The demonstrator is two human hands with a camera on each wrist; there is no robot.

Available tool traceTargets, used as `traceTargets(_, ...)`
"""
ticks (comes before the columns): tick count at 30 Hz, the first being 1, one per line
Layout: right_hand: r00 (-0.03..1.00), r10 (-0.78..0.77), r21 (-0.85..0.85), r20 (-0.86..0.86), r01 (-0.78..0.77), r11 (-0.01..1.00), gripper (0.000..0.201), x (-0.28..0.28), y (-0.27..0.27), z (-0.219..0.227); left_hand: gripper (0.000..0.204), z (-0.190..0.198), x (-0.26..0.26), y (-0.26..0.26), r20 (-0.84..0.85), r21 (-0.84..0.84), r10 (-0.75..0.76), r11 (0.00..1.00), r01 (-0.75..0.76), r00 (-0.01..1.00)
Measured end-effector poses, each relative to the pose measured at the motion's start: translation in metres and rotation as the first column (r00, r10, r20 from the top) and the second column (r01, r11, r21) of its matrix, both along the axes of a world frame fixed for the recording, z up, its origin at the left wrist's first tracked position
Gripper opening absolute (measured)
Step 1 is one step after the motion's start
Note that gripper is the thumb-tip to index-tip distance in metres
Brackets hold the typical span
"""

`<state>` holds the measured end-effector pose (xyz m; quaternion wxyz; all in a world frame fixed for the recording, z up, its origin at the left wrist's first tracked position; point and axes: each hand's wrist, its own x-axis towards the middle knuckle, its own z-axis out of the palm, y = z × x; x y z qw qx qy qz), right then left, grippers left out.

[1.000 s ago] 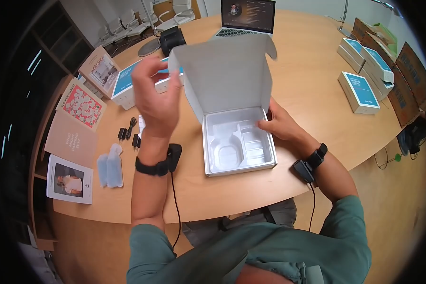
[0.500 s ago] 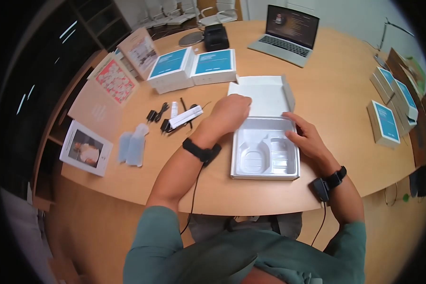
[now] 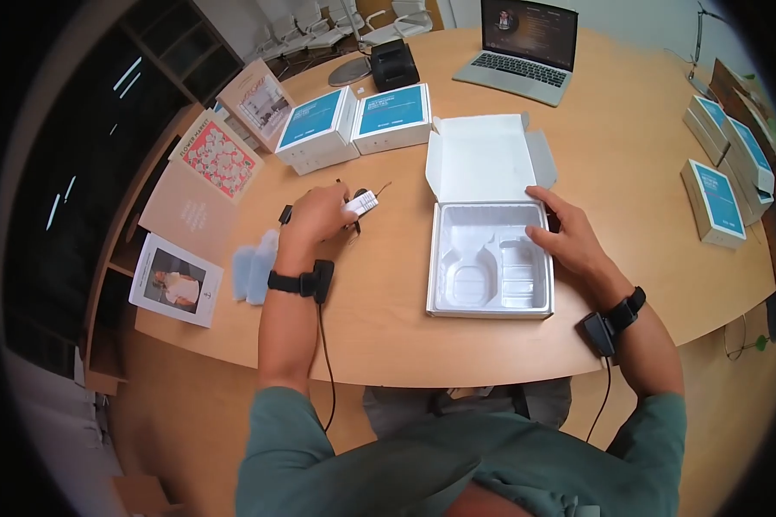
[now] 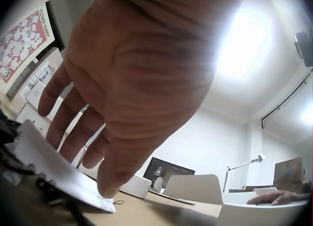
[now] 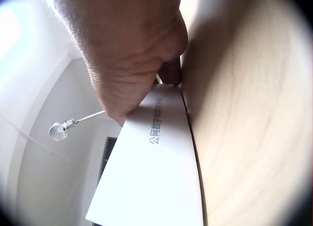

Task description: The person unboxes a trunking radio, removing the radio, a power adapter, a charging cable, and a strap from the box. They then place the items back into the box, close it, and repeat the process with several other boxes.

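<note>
Across the desk (image 3: 388,327) in the head view, a white box (image 3: 491,314) sits in front of the person, its lid (image 3: 481,159) folded back and a moulded tray (image 3: 470,246) inside. The right hand (image 3: 576,244) grips its right wall, thumb over the rim by the tray and index finger at the back corner. Well to the left of the box, the left hand (image 3: 317,215) is over dark cables and beside a white strip (image 3: 364,202). Pale blue pouches (image 3: 257,271) lie near that wrist; blue-topped boxes (image 3: 319,119) stand farther back, and a laptop (image 3: 526,56) is open behind them to the right.

From the left wrist, the fingers slant down, relaxed and slightly apart, with the thumb near the strip's end; whether it touches, I cannot tell.

At the right wrist, the hand is bent round the corner of the box, whose printed side faces the camera. Most fingertips are hidden.
</note>
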<state>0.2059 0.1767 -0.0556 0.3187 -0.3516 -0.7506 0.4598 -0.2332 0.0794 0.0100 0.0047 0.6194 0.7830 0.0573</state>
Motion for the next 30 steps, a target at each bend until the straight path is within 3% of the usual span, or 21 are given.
traceTargets(2,1.0,0.008,-0.013,-0.017,-0.008,1.0,0.066,-0.001,0.0,0.0,0.021,0.004,0.003,-0.008,-0.037,-0.163,0.065,0.984,-0.07,0.997)
traceTargets(3,0.999,0.02,-0.023,-0.03,-0.021,1.0,0.067,-0.002,-0.001,0.002,0.021,0.0,0.001,-0.01,-0.031,-0.166,0.07,0.983,-0.074,0.997)
traceTargets(7,1.0,-0.017,0.053,-0.016,0.018,0.998,0.065,0.004,-0.006,0.013,0.021,-0.001,-0.003,-0.01,-0.007,0.092,-0.019,0.996,0.02,1.0)
traceTargets(8,0.992,-0.127,0.291,-0.016,0.126,0.948,0.061,0.009,0.0,0.012,0.024,0.001,0.001,-0.008,0.045,0.203,-0.077,0.977,0.066,0.996)
traceTargets(9,0.972,-0.231,0.511,-0.038,0.218,0.832,0.058,0.014,0.005,0.012,0.024,0.01,0.016,-0.009,0.051,0.2,-0.092,0.976,0.08,0.994)
traceTargets(11,0.956,-0.277,0.561,-0.098,0.282,0.778,0.047,0.017,0.003,0.016,0.024,0.035,0.057,-0.012,0.258,0.208,-0.218,0.964,0.166,0.941)
traceTargets(12,0.968,-0.202,0.497,-0.151,0.251,0.83,0.045,0.017,0.003,0.013,0.024,0.036,0.073,-0.007,0.267,0.208,-0.225,0.963,0.172,0.937)
traceTargets(14,0.969,-0.055,0.451,-0.24,0.161,0.878,0.042,0.009,-0.007,0.018,0.025,0.033,0.106,0.0,0.373,0.28,-0.549,0.835,0.473,0.748)
traceTargets(15,0.951,0.037,0.391,-0.308,0.091,0.916,0.042,0.002,-0.016,0.021,0.025,0.03,0.124,0.004,0.379,0.282,-0.549,0.835,0.472,0.745)
traceTargets(17,0.933,0.107,0.359,-0.344,0.026,0.933,0.035,-0.008,-0.029,0.027,0.024,0.024,0.154,0.012,0.156,0.318,-0.721,0.684,0.657,0.675)
traceTargets(21,0.979,0.097,0.372,-0.177,-0.025,0.928,0.025,0.001,-0.022,0.013,0.024,0.014,0.178,0.028,0.227,0.345,-0.774,0.632,0.694,0.591)
traceTargets(23,0.964,-0.006,0.214,-0.267,0.065,0.975,0.017,-0.004,-0.024,0.012,0.023,0.02,0.181,0.028,0.414,0.269,-0.665,0.741,0.615,0.621)
traceTargets(28,0.978,-0.053,0.111,-0.2,0.077,0.991,0.014,-0.008,-0.016,0.007,0.021,0.015,0.173,0.034,0.516,0.145,-0.517,0.839,0.525,0.683)
traceTargets(30,0.95,-0.043,-0.009,-0.308,0.042,0.999,0.012,-0.009,-0.012,0.001,0.02,0.014,0.172,0.034,0.517,0.18,-0.525,0.839,0.513,0.676)
